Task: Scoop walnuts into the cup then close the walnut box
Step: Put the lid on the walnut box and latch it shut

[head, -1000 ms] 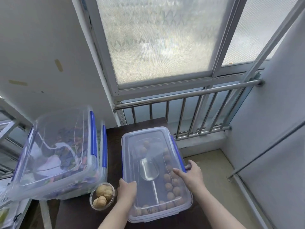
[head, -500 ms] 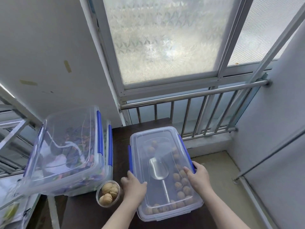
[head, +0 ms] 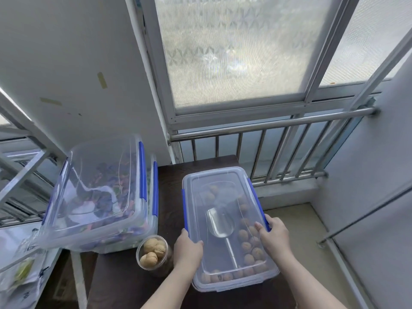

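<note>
Off to the left of my left grip (head: 188,246) stands the cup (head: 153,255), already holding a few walnuts (head: 152,249), just beside my wrist on the dark desk (head: 124,284). My left grip is curled over the near left edge of the walnut box (head: 225,226), fingers on the clear lid (head: 219,197), thumb side by the blue left latch (head: 184,210). Between my grips, through the lid, I see the metal scoop (head: 220,223) lying on the nuts. My right grip (head: 272,236) presses on the right edge, fingertips over the blue right latch (head: 256,201). The plastic looks thin, springy and slick, the load light, so I judge the latches are the place to hold and snap down, not the flexing middle.
</note>
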Available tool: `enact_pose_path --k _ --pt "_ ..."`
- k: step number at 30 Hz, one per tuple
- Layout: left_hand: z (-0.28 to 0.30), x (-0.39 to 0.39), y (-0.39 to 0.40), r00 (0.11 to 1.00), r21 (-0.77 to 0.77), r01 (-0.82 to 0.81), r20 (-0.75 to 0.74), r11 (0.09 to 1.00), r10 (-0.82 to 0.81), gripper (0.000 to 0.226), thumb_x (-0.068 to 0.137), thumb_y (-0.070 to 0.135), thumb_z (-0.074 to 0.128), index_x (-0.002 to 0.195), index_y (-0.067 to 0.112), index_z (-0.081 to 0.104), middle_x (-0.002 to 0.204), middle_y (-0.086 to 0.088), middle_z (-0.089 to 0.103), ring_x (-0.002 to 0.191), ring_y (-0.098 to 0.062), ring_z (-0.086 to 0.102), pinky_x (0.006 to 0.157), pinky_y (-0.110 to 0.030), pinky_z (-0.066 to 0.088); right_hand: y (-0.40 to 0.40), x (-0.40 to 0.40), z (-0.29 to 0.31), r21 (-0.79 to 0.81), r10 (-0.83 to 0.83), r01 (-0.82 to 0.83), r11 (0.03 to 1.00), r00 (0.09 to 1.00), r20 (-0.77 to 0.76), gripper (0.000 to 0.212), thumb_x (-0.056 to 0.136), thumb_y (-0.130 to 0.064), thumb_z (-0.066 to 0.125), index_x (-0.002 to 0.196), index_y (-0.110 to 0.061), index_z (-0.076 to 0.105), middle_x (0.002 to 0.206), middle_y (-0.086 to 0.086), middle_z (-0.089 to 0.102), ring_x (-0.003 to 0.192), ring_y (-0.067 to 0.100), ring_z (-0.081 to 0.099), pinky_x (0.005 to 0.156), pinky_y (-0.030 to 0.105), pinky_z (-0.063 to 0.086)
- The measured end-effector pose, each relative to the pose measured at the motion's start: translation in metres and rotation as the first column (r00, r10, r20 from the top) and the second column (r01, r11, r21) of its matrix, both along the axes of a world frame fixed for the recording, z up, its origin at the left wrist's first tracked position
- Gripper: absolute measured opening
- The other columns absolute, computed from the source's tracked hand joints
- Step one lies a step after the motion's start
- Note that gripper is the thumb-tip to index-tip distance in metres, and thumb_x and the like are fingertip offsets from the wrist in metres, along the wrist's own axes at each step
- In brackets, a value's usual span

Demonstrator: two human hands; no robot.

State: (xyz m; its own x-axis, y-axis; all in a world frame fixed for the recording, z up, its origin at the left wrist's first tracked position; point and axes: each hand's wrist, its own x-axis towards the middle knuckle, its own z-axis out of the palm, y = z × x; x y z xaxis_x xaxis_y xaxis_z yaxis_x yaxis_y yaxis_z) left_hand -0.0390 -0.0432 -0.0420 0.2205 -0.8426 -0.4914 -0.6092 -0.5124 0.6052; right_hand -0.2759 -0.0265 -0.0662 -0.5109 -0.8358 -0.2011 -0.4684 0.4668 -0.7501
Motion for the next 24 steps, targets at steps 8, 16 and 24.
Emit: enact_pose_path --k 8,16,24 --pt "-0.001 -0.004 0.004 0.999 0.023 -0.001 -0.033 1.0 0.002 0.076 0.093 0.022 0.056 0.153 0.011 0.011 0.153 -0.008 0.033 0.137 -0.026 0.035 0.108 -0.038 0.032 0.003 0.003 0.004 -0.022 0.035 -0.035 0.999 0.999 0.007 0.025 0.089 -0.023 0.064 0.112 -0.015 0.069 0.092 0.008 0.058 0.087 0.025 0.058 0.083 0.038 0.048" --pt "0.004 0.005 -0.003 1.0 0.003 -0.008 -0.021 1.0 0.008 0.076 0.095 0.02 0.051 0.153 0.008 0.003 0.157 -0.01 0.022 0.14 -0.028 0.028 0.11 -0.038 0.026 -0.004 0.017 0.006 0.004 0.078 -0.078 0.997 0.997 0.031 0.03 0.091 -0.028 0.061 0.117 -0.014 0.065 0.101 0.009 0.056 0.091 0.024 0.058 0.08 0.032 0.043" --pt "0.02 0.01 0.007 0.997 -0.036 0.001 -0.073 0.999 -0.004 0.081 0.095 0.028 0.054 0.153 0.01 0.001 0.158 -0.009 0.017 0.142 -0.026 0.024 0.112 -0.037 0.024 -0.006 0.017 0.02 0.062 0.104 -0.108 0.992 0.992 0.067 0.033 0.09 -0.029 0.062 0.118 -0.011 0.064 0.116 0.016 0.063 0.097 0.024 0.059 0.093 0.042 0.05"
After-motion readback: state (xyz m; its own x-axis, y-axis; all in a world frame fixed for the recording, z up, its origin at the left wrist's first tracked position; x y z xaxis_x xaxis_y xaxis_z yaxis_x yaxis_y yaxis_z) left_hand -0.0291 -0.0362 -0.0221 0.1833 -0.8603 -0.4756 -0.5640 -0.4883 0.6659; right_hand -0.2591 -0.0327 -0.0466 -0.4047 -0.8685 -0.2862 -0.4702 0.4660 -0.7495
